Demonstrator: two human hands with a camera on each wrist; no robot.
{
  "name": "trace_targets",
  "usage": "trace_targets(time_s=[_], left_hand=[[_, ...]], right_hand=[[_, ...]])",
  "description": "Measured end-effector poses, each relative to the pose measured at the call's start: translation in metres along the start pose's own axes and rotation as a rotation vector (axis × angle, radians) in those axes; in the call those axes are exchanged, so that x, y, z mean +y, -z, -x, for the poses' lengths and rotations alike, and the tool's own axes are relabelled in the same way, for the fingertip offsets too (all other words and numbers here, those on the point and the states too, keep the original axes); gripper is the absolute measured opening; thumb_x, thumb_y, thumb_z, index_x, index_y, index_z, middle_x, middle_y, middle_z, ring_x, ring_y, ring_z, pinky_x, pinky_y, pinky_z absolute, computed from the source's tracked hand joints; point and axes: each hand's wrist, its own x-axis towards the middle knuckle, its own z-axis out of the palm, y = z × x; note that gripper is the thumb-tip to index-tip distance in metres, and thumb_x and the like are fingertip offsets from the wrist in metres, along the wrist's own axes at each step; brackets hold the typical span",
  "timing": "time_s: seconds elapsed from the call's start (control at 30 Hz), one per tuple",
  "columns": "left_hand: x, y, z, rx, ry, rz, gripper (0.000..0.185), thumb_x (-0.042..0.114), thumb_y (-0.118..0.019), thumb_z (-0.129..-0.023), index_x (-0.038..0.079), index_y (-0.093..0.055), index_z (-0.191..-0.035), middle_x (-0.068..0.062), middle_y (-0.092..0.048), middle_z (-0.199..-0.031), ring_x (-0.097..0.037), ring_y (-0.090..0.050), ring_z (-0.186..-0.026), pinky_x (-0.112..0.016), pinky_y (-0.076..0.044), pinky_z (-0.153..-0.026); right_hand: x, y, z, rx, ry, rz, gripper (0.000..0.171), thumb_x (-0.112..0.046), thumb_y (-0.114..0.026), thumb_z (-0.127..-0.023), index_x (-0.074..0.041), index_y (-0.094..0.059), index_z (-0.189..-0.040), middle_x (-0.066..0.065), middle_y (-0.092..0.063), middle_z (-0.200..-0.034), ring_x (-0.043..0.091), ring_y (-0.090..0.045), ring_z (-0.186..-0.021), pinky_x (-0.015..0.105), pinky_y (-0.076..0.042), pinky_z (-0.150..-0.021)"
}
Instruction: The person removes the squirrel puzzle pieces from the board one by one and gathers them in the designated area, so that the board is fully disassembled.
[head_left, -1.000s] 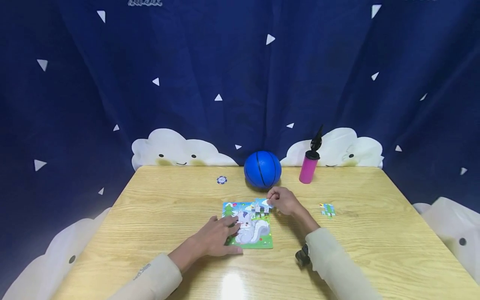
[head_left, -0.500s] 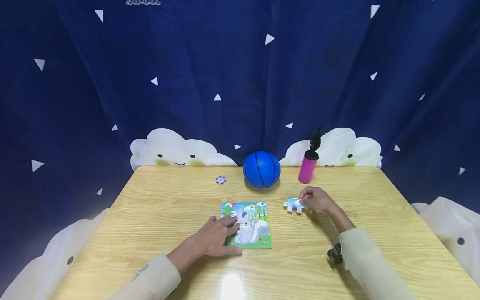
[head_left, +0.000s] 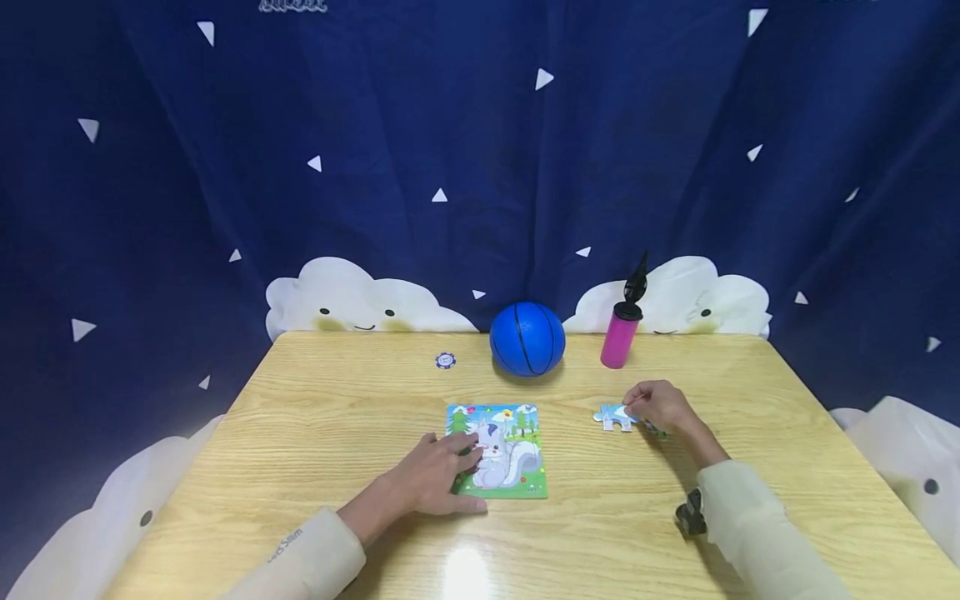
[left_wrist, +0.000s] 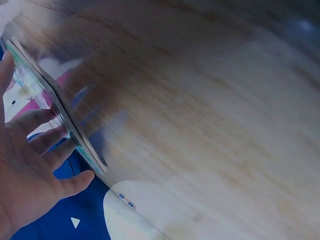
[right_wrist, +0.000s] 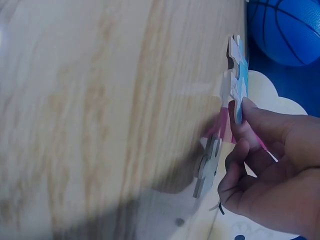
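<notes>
My left hand (head_left: 438, 473) rests with spread fingers on the left part of a square jigsaw puzzle (head_left: 517, 467) showing a grey squirrel, trees and flowers. In the left wrist view its fingers lie over the edge of the puzzle (left_wrist: 35, 82). My right hand (head_left: 663, 408) pinches a blue-and-white puzzle piece (head_left: 615, 417) between thumb and fingers, to the right of the puzzle. Up close, that puzzle piece (right_wrist: 240, 75) stands a little above the table. A second, greenish piece (head_left: 656, 431) lies on the table beneath this hand, partly hidden by it.
A blue basketball (head_left: 527, 339) sits at the table's back edge. Right of it stands a pink hand pump (head_left: 618, 340) with a black nozzle. A small blue-and-white chip (head_left: 446, 361) lies at the back left. The wooden table (head_left: 330, 417) meets a dark blue curtain (head_left: 375, 167).
My right hand has carried the blue-and-white puzzle piece from the puzzle's upper right corner rightward, beside the loose greenish piece. My left hand stays on the puzzle.
</notes>
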Motion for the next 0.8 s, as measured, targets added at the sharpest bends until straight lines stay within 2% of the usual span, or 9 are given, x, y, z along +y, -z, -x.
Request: trace_targets(time_s=[0.23, 0.4, 0.6, 0.8], left_hand=[[0.001, 0.001, -0.001, -0.005, 0.005, -0.005, 0.081, 0.072, -0.049, -0.082, 0.016, -0.048, -0.140, -0.006, -0.041, -0.149, -0.023, -0.040, -0.137, -0.055, -0.038, -0.103], [-0.001, 0.003, 0.000, -0.006, 0.001, 0.006, 0.081, 0.071, -0.051, -0.081, 0.014, -0.050, -0.138, -0.008, -0.042, -0.149, -0.025, -0.041, -0.137, -0.058, -0.037, -0.104], [-0.003, 0.005, 0.001, 0.003, -0.011, 0.033, 0.079, 0.069, -0.053, -0.081, 0.013, -0.052, -0.137, -0.009, -0.043, -0.148, -0.026, -0.042, -0.136, -0.060, -0.036, -0.103], [-0.001, 0.003, 0.002, -0.002, 0.004, 0.064, 0.081, 0.069, -0.052, -0.082, 0.012, -0.049, -0.139, -0.009, -0.040, -0.150, -0.026, -0.039, -0.138, -0.061, -0.033, -0.105]], right_hand=[[0.005, -0.001, -0.001, 0.025, -0.007, 0.068, 0.011, -0.009, -0.064, -0.086, 0.000, -0.068, -0.092, 0.010, -0.068, -0.083, 0.015, -0.057, -0.069, 0.026, -0.046, -0.058], [0.001, -0.001, -0.002, 0.074, 0.013, 0.090, 0.014, -0.011, -0.063, -0.088, 0.000, -0.069, -0.094, 0.011, -0.069, -0.084, 0.015, -0.059, -0.071, 0.026, -0.047, -0.061], [-0.013, -0.003, -0.003, 0.096, 0.024, 0.052, 0.015, -0.012, -0.062, -0.089, 0.000, -0.068, -0.095, 0.011, -0.069, -0.083, 0.015, -0.059, -0.070, 0.025, -0.046, -0.059], [-0.036, -0.018, -0.004, 0.092, 0.118, 0.027, 0.013, -0.012, -0.064, -0.087, -0.002, -0.069, -0.092, 0.009, -0.069, -0.082, 0.010, -0.059, -0.070, 0.025, -0.047, -0.063]])
